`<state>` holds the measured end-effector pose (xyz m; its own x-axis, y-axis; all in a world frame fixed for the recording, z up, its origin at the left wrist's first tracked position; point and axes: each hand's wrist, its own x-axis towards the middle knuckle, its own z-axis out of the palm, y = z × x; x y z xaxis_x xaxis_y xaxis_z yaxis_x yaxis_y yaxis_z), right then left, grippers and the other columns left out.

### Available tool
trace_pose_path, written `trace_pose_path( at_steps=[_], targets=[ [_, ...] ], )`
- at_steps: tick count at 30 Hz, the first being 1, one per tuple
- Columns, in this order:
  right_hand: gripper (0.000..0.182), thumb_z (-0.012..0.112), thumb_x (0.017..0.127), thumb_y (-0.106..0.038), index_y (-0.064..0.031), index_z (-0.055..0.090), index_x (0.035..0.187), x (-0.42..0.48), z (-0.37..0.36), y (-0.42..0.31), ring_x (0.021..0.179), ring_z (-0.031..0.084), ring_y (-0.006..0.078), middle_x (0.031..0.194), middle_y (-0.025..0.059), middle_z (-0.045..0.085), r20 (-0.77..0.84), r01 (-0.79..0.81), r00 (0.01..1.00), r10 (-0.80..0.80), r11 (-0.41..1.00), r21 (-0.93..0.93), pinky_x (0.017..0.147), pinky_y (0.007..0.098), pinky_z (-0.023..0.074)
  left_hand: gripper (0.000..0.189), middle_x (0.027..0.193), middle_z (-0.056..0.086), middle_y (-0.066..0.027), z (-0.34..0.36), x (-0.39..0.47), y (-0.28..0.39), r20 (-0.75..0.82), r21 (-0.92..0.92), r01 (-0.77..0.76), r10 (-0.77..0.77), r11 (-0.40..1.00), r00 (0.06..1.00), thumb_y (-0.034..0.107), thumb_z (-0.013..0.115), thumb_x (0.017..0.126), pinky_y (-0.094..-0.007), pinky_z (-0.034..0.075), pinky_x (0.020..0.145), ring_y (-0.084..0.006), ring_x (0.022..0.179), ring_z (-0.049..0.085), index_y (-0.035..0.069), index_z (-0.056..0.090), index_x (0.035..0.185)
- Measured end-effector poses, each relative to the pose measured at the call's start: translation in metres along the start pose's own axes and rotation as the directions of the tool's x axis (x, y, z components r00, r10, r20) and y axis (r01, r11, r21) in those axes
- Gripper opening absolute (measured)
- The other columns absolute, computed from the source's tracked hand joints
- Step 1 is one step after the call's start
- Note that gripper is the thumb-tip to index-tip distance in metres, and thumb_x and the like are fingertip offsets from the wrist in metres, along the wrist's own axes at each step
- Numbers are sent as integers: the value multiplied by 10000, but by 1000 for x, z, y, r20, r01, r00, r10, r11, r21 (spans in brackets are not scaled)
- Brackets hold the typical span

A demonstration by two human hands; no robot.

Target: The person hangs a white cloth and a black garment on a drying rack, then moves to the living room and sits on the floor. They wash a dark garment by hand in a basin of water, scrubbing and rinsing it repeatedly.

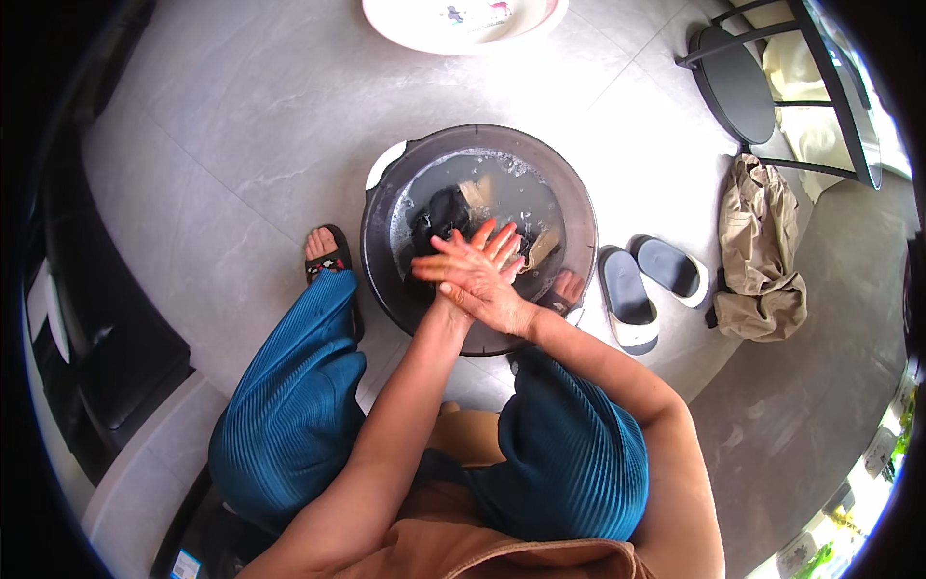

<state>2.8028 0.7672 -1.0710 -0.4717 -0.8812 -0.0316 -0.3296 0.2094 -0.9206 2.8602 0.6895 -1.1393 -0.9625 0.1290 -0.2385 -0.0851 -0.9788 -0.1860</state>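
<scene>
Over a round translucent grey basin (477,134) my two hands are crossed and touching. My right hand (483,281) lies across the top of my left hand (499,244), its fingers pointing left. The left fingers are spread and look wet. Neither hand shows anything held. Below them, cloudy water (521,184) with suds fills part of the basin. A black cloth (445,211) lies in the water, partly hidden by the hands. Tan pieces (474,195) show beside it and at the right; their kind is unclear.
White-and-grey slide sandals (628,289) lie right of the basin, with crumpled khaki garment (759,253) beyond. A black metal-framed chair (734,87) is at upper right. A white basin (463,36) sits ahead. Black furniture (130,347) is at left. My sandalled feet flank the grey basin.
</scene>
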Motion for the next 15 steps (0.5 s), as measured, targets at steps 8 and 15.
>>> trace_pose_path(
  at_steps=[8, 15],
  targets=[
    [350, 512, 982, -229, -98, 569, 1301, 13, -28, 43, 1277, 476, 354, 1289, 141, 581, -260, -241, 939, 224, 970, -36, 1089, 440, 343, 421, 1337, 528, -113, 11, 16, -4, -432, 161, -64, 129, 985, 892, 297, 419, 990, -375, 370, 1089, -205, 1263, 487, 80, 480, 1345],
    [767, 760, 779, -339, -108, 414, 1424, 8, -37, 55, 1253, 474, 345, 1346, 136, 495, -302, -631, 776, 554, 686, -363, 1021, 478, 411, 315, 1155, 601, -71, 0, 15, 38, -90, 992, -29, 848, 124, 523, 30, 566, 858, -277, 456, 903, -151, 1035, 569, 36, 625, 1167]
  ],
)
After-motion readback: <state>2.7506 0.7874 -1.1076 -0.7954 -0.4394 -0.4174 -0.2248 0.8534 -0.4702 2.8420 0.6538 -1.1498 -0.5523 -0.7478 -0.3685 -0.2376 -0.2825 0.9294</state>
